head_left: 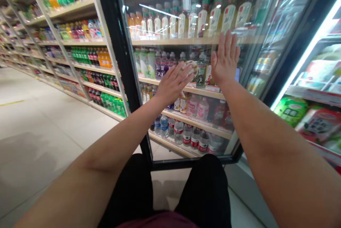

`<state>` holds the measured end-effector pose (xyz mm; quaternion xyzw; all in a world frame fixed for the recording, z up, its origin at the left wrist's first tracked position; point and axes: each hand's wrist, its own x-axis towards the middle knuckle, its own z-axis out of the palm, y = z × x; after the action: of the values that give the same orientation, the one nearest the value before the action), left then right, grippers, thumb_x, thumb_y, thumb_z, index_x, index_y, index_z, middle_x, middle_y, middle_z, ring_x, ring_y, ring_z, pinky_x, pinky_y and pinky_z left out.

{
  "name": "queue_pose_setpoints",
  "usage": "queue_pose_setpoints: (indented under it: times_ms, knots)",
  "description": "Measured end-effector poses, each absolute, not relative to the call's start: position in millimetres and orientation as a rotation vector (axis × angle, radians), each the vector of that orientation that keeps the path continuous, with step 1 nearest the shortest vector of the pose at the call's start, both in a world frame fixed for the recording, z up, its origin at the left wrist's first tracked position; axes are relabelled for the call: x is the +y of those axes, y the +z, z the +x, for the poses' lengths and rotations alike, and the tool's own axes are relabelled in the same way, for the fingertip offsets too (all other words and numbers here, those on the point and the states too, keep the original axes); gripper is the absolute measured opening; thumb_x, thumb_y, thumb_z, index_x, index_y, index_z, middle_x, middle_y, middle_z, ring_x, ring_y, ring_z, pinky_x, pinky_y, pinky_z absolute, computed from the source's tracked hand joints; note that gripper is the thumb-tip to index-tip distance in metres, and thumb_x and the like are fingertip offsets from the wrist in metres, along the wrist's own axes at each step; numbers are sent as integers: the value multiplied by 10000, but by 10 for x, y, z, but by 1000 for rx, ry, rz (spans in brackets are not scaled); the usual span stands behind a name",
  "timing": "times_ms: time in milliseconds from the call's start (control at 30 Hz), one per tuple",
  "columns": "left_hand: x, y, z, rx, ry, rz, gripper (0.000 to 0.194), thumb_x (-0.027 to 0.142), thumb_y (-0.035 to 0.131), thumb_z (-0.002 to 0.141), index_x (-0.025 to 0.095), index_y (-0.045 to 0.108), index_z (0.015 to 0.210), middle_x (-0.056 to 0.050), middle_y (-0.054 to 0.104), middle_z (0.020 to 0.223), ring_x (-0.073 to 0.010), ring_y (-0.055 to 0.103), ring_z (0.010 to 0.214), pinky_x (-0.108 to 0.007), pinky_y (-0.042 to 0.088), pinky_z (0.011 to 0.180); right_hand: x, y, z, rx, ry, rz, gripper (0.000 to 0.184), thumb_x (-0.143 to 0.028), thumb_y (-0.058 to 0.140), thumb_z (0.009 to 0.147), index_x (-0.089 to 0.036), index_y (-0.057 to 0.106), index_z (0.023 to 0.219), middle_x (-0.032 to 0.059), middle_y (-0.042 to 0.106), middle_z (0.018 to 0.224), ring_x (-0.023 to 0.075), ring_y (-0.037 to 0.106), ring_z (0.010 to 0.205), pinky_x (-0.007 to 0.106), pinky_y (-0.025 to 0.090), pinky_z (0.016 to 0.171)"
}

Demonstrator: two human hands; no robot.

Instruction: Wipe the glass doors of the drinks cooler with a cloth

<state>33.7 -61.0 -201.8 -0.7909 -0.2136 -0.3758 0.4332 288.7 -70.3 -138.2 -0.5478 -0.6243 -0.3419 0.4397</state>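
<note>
An opened glass door (pixel 191 163) with a black frame stands in front of me, and shelved bottles show through its pane. My left hand (pixel 174 83) presses a crumpled whitish cloth (pixel 193 69) to the glass, its fingers laid over the cloth and partly hiding it. Higher and to the right, my right hand (pixel 226 59) lies flat on the pane with the fingers stretched upward. Nothing shows in that hand.
On the right is the lit cooler interior with green packs (pixel 291 110) and red packs (pixel 319 123). Long drink shelves (pixel 80 39) run along the left, beside a pale tiled floor (pixel 39 139). My knees (pixel 210 178) are close to the door's lower edge.
</note>
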Motion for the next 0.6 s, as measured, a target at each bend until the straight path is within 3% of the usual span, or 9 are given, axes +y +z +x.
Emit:
queue_pose_setpoints:
  times_ms: [200,400,500,600]
  knots:
    - [-597,-1789,230,-679,-1179,-1849,657,209,530,1027,247,364,1661,-79,254,1763,-236,-49,1651,-536,85,1365,-694,-1394,2901,-1559,-834,-1323,713,-471,136,1080,-177,193,1727,36,125,1803,224,51,1673,524,71,1364]
    - [-605,-1989,340,-602,-1030,-1989,575,104,295,1077,259,426,1614,-15,334,1736,-178,-11,1648,-483,100,1368,-756,-1384,2881,-1576,-813,-1387,708,-441,199,1080,-169,184,1733,62,113,1803,251,55,1677,556,96,1363]
    - [-576,-1899,300,-641,-1080,-1968,536,193,331,1106,263,390,1634,13,225,1774,-205,-24,1654,-506,62,1372,-803,-1393,2870,-1581,-794,-1415,707,-448,204,1086,-173,174,1737,61,96,1805,247,44,1678,549,89,1366]
    - [-628,-1877,307,-686,-1133,-1920,553,237,433,1088,196,385,1637,-68,202,1778,-254,-55,1654,-532,76,1367,-813,-1407,2870,-1578,-796,-1386,702,-452,190,1090,-184,168,1739,47,96,1805,235,19,1679,541,93,1367]
